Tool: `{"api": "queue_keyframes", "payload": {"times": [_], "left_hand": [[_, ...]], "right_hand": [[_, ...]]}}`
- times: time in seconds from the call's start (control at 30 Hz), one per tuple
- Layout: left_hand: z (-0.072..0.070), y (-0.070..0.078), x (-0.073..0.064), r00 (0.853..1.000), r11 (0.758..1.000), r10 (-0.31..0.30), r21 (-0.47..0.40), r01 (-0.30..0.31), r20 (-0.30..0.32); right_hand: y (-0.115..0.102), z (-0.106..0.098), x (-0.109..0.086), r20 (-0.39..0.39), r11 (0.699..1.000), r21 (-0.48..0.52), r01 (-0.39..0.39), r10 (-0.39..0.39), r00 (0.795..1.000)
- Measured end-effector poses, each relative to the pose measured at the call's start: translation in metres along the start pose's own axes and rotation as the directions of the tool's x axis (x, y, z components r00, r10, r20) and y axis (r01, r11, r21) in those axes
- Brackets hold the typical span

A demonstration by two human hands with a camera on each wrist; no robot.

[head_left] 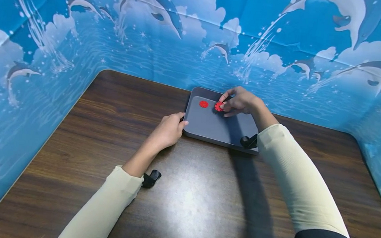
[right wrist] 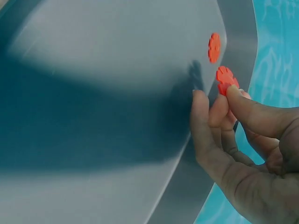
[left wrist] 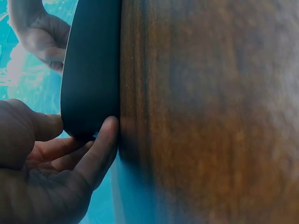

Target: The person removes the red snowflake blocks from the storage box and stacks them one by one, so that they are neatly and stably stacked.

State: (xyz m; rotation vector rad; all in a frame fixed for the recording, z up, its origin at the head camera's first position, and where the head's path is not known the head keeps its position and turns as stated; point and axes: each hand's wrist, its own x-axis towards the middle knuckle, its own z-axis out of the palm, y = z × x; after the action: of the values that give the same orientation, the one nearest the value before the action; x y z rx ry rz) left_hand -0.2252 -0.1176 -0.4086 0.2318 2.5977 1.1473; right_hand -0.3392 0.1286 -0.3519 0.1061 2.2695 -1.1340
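Note:
A grey rectangular tray lies near the far edge of the table. My left hand grips its left side near the front corner; in the left wrist view the thumb is at the rim and the fingers are against the outer wall. Over the tray's back part, my right hand pinches a red notched plastic disc between thumb and fingers. The held disc is tilted above the tray floor. A second red notched disc lies flat on the tray floor, left of the held one.
The dark wooden table extends around the tray. Behind it hangs a blue dolphin-printed cloth, close to the tray's back rim. Black wrist mounts stick out from both wrists, the right one above the tray's front rim.

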Motion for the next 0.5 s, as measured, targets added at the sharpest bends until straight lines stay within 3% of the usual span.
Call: {"api": "queue_keyframes", "payload": {"times": [0.5], "left_hand": [[0.0, -0.001, 0.001, 1.0, 1.0, 0.004, -0.003, -0.004, 0.005]], "right_hand": [[0.022, -0.041, -0.029, -0.072, 0.998, -0.043, -0.051, 0.047, 0.996]]}}
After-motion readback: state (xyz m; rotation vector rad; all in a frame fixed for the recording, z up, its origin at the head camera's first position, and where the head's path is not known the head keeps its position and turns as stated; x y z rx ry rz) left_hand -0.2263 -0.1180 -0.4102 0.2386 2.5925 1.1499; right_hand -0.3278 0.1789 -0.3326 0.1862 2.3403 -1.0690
